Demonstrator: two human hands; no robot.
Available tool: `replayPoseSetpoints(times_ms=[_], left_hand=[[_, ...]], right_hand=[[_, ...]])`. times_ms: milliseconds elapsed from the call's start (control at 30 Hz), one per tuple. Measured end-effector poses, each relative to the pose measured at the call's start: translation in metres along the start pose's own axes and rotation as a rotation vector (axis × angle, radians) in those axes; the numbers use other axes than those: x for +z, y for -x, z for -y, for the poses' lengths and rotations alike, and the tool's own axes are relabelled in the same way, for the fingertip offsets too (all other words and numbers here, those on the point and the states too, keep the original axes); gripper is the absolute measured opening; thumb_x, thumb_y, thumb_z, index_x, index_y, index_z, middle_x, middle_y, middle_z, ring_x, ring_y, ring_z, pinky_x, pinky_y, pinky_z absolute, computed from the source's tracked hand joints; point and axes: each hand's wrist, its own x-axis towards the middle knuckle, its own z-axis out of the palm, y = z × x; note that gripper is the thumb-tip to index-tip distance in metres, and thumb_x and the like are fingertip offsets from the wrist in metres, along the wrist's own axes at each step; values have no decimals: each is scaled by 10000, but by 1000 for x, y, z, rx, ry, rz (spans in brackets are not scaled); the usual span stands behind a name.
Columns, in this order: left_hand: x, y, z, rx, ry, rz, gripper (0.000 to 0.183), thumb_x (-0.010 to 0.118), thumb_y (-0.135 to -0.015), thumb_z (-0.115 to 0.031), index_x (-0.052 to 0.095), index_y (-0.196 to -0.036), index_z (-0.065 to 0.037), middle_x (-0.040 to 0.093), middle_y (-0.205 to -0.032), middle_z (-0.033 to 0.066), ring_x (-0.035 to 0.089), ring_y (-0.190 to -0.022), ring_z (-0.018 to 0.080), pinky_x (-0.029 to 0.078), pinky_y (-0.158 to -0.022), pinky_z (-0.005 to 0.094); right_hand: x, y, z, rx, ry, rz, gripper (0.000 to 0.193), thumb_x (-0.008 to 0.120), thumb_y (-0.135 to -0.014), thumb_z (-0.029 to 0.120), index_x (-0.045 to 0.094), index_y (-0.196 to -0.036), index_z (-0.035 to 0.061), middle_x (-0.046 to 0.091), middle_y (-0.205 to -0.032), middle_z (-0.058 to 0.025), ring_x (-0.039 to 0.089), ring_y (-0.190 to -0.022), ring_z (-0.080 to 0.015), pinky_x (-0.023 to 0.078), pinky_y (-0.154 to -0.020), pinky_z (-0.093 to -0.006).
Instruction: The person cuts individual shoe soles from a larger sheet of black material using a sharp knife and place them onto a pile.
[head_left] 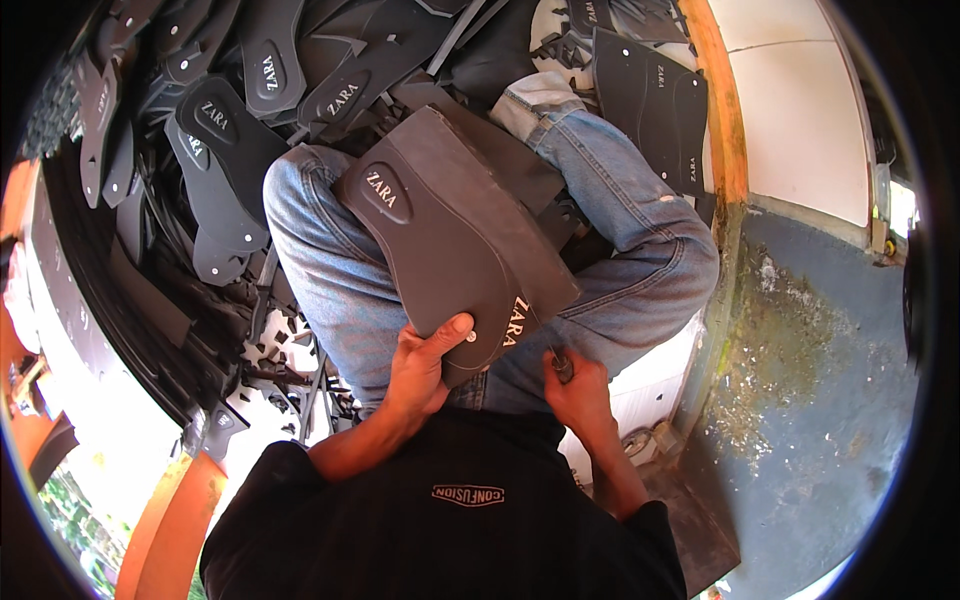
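Note:
Across my lap lies a black foam sheet [440,240] with a sole-shaped outline, an oval heel pad and pale lettering. Its left side follows the sole's curve, while a wide strip still stands beyond the outline on the right. My left hand [422,362] grips the near end, thumb on top close to a small white dot and fingers underneath. My right hand [580,388] is closed round the dark handle of a small knife [562,368]. The thin blade points up toward the sheet's near right edge; I cannot tell whether it touches.
Several black sole pieces [215,120] are heaped at the far left. Another printed black sheet [650,110] lies at the far right, beside a wooden beam [715,100]. Small black offcuts [290,345] are scattered left of my leg. A grey floor [800,400] stretches right.

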Motion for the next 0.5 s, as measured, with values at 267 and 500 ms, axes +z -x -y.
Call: replayPoseSetpoints(times_ms=[267,500], left_hand=[[-11,-2,0,-8,31,30,192,656,-811,-81,601,-980,-9,640,-867,89,652,-753,182,562,-646,294],[-13,-1,-6,-13,69,85,200,661,-816,-78,614,-992,3,653,-893,79,644,-787,153,542,-716,263]], right_hand=[[9,-21,12,-56,66,10,138,604,-735,145,594,-741,7,577,-625,-227,572,-641,-437,466,-573,-484],[10,-39,27,-108,46,17,142,610,-703,128,598,-749,-5,579,-643,-244,576,-690,-446,470,-628,-495]])
